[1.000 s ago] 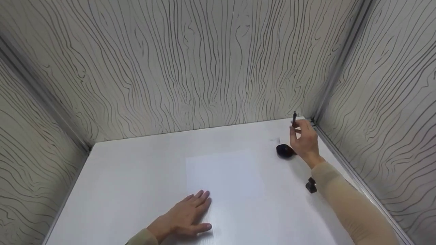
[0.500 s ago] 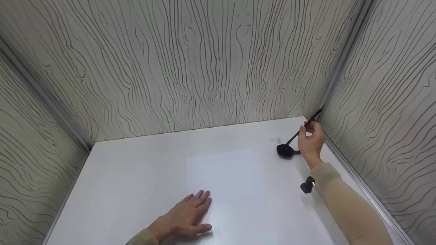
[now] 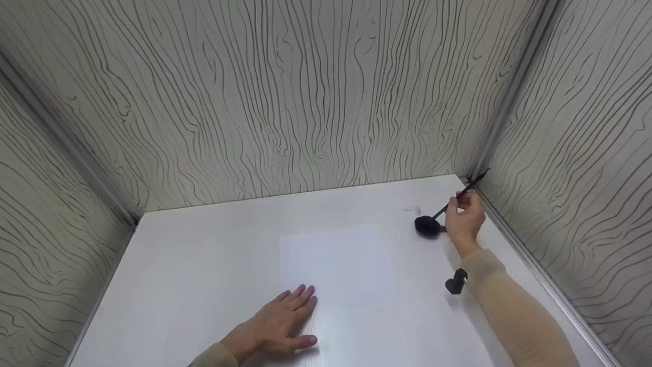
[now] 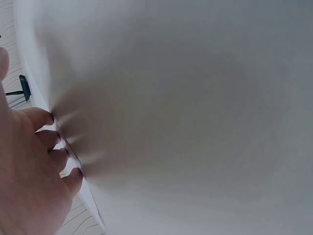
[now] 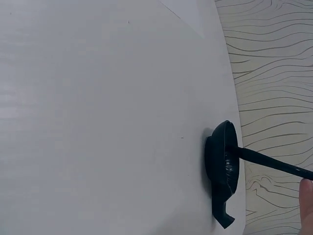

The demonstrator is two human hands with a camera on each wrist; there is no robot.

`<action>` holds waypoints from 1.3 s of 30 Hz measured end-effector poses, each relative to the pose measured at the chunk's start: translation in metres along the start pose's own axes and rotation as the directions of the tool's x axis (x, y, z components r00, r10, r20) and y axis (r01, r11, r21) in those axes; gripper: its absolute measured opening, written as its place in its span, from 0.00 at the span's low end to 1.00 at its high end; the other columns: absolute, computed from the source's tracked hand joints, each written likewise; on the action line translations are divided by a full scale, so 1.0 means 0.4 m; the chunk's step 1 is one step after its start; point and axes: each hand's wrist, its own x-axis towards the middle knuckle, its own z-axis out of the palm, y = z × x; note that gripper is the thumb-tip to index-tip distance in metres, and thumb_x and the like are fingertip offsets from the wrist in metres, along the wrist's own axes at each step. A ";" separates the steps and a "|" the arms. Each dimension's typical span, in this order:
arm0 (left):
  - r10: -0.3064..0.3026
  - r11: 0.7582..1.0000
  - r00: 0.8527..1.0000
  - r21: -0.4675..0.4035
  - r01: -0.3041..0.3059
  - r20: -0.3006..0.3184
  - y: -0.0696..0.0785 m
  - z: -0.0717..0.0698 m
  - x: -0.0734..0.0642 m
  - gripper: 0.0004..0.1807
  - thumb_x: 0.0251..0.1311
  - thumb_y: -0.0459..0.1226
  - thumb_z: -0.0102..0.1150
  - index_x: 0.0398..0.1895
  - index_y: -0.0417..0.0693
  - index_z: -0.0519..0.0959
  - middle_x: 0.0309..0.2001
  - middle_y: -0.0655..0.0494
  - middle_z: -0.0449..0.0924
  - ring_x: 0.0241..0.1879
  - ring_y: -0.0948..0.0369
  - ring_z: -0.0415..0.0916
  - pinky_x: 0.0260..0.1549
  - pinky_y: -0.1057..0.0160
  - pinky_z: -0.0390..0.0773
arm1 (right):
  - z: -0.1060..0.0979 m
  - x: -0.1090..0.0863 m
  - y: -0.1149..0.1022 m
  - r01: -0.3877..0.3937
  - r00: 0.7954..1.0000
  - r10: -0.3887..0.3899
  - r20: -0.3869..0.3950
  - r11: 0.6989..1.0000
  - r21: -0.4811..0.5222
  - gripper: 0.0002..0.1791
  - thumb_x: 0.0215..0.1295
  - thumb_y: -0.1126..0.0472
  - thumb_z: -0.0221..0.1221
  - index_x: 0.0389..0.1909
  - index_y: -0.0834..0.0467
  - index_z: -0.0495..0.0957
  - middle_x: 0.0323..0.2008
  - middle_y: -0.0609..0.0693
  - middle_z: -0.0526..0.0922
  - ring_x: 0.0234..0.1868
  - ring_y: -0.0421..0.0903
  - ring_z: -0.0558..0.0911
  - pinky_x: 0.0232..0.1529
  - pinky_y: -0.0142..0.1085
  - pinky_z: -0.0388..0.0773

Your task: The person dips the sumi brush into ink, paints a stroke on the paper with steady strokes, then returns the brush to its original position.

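The right hand (image 3: pixel 466 220) pinches one slim black stick (image 5: pixel 274 162), long axis slanting down-left into one round black dish (image 3: pixel 427 227). The left hand (image 3: pixel 281 318) lies flat at one white paper sheet (image 3: pixel 338 265).

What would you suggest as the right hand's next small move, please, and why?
Probably lift the black stick out of the black dish: its lower end sits inside the rim, and the right hand pinches its shaft. The left hand lies flat with its fingertips at the edge of the paper, which seems steadied.
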 end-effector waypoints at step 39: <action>-0.019 0.999 0.999 -0.027 0.020 0.032 -0.001 -0.004 0.004 0.56 0.75 0.76 0.41 0.94 0.52 0.53 0.94 0.52 0.46 0.94 0.48 0.46 0.91 0.39 0.55 | -0.011 -0.006 -0.027 0.351 0.923 -0.341 0.181 0.936 -0.027 0.09 0.74 0.77 0.62 0.52 0.74 0.81 0.47 0.67 0.88 0.46 0.54 0.88 0.47 0.06 0.73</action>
